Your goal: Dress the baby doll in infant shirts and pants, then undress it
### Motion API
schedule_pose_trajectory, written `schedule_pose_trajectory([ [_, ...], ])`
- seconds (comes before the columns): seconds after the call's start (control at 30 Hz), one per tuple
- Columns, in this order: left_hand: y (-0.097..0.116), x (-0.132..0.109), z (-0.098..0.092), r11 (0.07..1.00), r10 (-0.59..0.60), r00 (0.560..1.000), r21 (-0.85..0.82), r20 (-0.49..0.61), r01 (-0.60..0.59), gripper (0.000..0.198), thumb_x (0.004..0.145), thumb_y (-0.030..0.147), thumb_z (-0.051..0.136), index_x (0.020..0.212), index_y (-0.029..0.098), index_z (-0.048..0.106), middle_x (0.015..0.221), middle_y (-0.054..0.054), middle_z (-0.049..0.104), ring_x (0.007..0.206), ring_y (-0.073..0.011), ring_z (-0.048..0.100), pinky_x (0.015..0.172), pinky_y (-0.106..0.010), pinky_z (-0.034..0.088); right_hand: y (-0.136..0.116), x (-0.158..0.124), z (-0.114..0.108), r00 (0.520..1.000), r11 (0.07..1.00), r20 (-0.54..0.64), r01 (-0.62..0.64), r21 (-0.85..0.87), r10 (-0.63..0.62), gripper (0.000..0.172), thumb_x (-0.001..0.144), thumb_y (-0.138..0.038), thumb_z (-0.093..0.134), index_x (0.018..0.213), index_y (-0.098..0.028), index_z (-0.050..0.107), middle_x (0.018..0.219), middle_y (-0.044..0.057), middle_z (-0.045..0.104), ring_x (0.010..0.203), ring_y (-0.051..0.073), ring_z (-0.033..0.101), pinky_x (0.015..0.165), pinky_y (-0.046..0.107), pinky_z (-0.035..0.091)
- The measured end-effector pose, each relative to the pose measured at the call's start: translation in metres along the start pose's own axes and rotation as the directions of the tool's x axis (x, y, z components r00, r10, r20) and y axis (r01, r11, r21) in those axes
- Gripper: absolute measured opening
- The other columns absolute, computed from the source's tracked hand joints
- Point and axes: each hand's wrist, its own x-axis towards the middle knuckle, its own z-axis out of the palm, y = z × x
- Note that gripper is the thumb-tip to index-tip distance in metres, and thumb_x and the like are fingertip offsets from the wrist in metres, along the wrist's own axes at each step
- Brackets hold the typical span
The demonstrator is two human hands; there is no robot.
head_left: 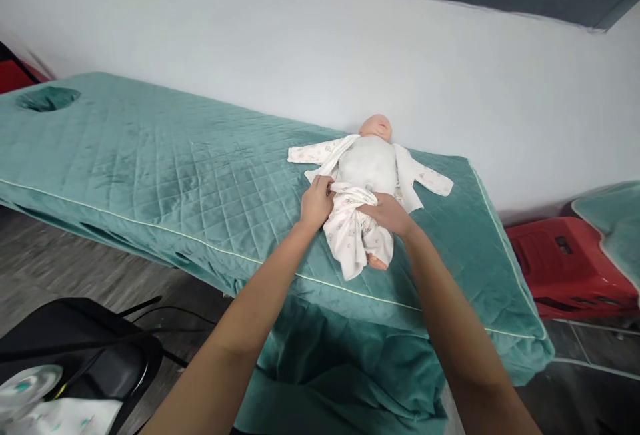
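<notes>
A baby doll lies on its back on a teal quilted massage bed, head toward the wall. A white printed romper hangs open around its grey cloth torso, sleeves spread to both sides. My left hand is closed, pinching the romper's edge at the doll's hip. Beside it, my right hand is closed on the bunched fabric over the doll's legs. One doll foot pokes out below the cloth.
The bed runs along a white wall, with a face hole at its far left end. A red plastic stool stands on the floor to the right. A black object with cables and some light cloth sit at the lower left.
</notes>
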Motion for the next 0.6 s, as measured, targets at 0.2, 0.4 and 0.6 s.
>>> schedule_pose_trajectory([
  [0.2,0.016,-0.052,-0.018,0.958,-0.207,0.977,-0.193,0.052,0.213,0.021,0.096,0.041,0.052,0.090,0.022,0.057,0.079,-0.002,0.063,0.074,-0.0189,0.058,0.070,-0.029,0.039,0.001,0.002,0.005,0.995,0.998,-0.102,-0.017,0.060,0.023,0.032,0.084,-0.043,0.064,0.098,-0.018,0.077,0.106,0.005,0.078,0.109,0.029,0.068,0.098,0.042,0.050],
  [0.4,0.042,-0.104,-0.023,0.863,-0.261,0.939,-0.383,0.223,0.331,0.025,0.096,0.048,0.051,0.101,0.024,0.055,0.072,0.003,0.057,0.067,-0.0157,0.053,0.065,-0.027,0.037,0.001,0.001,0.003,0.997,0.993,-0.075,-0.016,0.120,0.025,0.034,0.084,-0.044,0.065,0.102,-0.018,0.077,0.109,0.003,0.077,0.111,0.029,0.067,0.097,0.040,0.050],
  [0.6,0.038,-0.093,-0.014,0.904,-0.226,0.969,-0.349,0.101,0.247,0.023,0.100,0.040,0.045,0.086,0.023,0.052,0.076,0.001,0.057,0.071,-0.0166,0.053,0.069,-0.027,0.037,0.003,-0.001,0.001,0.998,0.988,-0.055,0.017,0.155,-0.009,0.038,0.085,-0.045,0.065,0.108,-0.018,0.076,0.114,0.005,0.076,0.114,0.029,0.066,0.102,0.043,0.048],
])
